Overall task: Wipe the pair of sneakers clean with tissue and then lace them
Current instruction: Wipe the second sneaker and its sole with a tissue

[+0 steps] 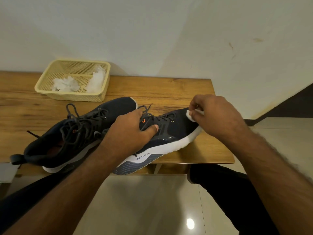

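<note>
Both shoes lie on the table [177, 92] in front of me. The one on my left [71, 133] runs from the near edge toward the middle, its heel at that edge. The other shoe [169, 133] lies just to its right, tilted on its side, heel hanging over the near edge, toe toward the right edge. My left hand [130, 131] rests on its laces; my right hand [215, 116] holds a tissue [190, 115] against its toe. Behind the shoes, by the far edge, sits a basket [50, 78] with crumpled tissues [81, 81] in it.
</note>
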